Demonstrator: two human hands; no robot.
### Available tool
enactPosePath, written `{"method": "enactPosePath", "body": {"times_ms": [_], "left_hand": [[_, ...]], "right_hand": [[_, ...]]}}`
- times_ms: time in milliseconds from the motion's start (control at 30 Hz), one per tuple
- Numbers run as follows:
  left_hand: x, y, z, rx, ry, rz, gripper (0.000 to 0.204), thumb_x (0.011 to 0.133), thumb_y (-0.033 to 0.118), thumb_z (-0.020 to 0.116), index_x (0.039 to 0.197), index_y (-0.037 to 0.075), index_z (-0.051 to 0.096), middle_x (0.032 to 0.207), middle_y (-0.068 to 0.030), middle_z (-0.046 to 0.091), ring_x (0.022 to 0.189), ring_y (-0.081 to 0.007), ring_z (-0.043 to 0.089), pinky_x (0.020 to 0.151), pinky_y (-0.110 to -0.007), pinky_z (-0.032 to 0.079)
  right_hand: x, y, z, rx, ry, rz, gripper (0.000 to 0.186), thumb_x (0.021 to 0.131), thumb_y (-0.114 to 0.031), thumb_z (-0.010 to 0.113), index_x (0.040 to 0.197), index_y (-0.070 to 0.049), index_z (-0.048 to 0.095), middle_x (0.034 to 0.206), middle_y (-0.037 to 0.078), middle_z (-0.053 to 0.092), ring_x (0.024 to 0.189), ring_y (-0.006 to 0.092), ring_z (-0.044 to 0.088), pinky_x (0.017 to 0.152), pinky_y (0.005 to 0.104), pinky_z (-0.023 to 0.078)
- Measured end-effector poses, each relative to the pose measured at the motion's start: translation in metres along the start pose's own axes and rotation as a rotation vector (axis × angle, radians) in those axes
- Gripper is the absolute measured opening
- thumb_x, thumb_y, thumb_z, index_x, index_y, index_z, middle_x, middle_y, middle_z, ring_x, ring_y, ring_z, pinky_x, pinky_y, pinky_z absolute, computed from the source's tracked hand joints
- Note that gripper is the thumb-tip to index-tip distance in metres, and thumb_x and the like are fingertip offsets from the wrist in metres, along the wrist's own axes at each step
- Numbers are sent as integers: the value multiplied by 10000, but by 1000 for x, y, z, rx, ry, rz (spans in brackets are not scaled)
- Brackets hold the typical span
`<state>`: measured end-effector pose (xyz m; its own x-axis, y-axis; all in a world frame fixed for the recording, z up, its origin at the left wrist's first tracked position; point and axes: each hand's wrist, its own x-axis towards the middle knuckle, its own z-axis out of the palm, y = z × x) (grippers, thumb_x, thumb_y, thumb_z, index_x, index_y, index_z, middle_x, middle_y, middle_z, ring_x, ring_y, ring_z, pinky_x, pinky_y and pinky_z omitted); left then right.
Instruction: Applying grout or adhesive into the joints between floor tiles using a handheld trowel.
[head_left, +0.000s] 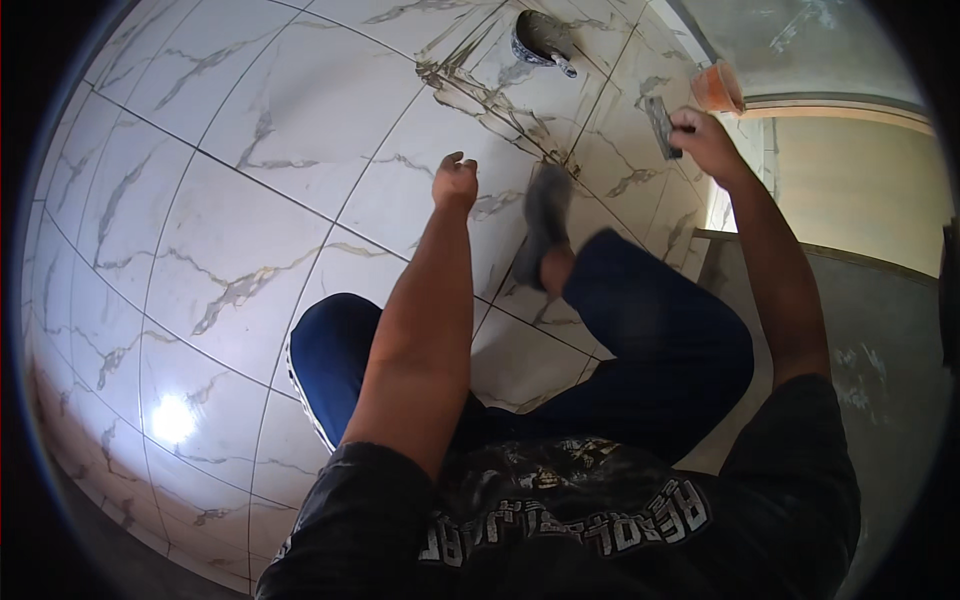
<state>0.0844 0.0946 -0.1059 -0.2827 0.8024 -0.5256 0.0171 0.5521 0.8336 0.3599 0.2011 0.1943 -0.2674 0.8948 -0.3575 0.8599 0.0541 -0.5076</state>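
Note:
My right hand (708, 146) grips a small dark grey rectangular scraper (662, 127) by its edge, over the tiles close to the door sill. My left hand (456, 183) is held out over the white marble-patterned tile floor (290, 110). Its fingers are loosely bent and a little apart, and nothing shows in them. Beyond both hands, a dark speckled dipper (541, 40) with a short handle stands on the floor, with grey paste inside. Smears of wet grey grout (490, 105) run along the tile joints between the dipper and my foot.
My foot in a dark shoe (547, 215), blurred, rests near the grout smears. An orange plastic cup (717, 89) lies tilted by the sill at the right. Past it is a rough grey concrete floor (850, 340) and a pale yellow panel (860, 185).

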Motion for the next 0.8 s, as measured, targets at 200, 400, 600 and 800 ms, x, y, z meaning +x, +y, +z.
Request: {"method": "enactPosePath", "body": {"times_ms": [200, 400, 600, 800], "left_hand": [[20, -52, -68, 251, 92, 80, 377, 862, 249, 548, 1195, 83, 611, 1115, -167, 667, 1061, -325, 621, 903, -397, 486], [-23, -105, -181, 396, 260, -41, 351, 869, 163, 558, 1210, 91, 603, 1083, -137, 676, 997, -277, 649, 864, -374, 499], [-67, -170, -256, 559, 518, -240, 371, 873, 167, 563, 1235, 89, 581, 1100, -146, 625, 890, -261, 635, 816, -372, 508], [-97, -207, -266, 672, 595, -293, 465, 857, 135, 565, 1311, 61, 493, 1225, -192, 534, 1095, -331, 524, 914, -405, 456]], "right_hand": [[93, 12, 44, 110, 66, -132, 200, 807, -49, 626, 991, 29, 619, 897, 42, 619, 830, 111, 559, 770, 266, 457], [228, -5, 176, -105, 5, -256, 267, 735, -178, 691, 963, -43, 662, 968, 164, 677, 913, 304, 652, 786, 370, 509], [351, 18, 263, -463, 288, -424, 185, 810, -118, 555, 974, -76, 631, 1027, 140, 621, 962, 352, 606, 826, 443, 500], [376, 10, 289, -561, 173, -523, 160, 795, -118, 603, 945, -63, 603, 966, 147, 598, 939, 347, 604, 793, 453, 509]]}}
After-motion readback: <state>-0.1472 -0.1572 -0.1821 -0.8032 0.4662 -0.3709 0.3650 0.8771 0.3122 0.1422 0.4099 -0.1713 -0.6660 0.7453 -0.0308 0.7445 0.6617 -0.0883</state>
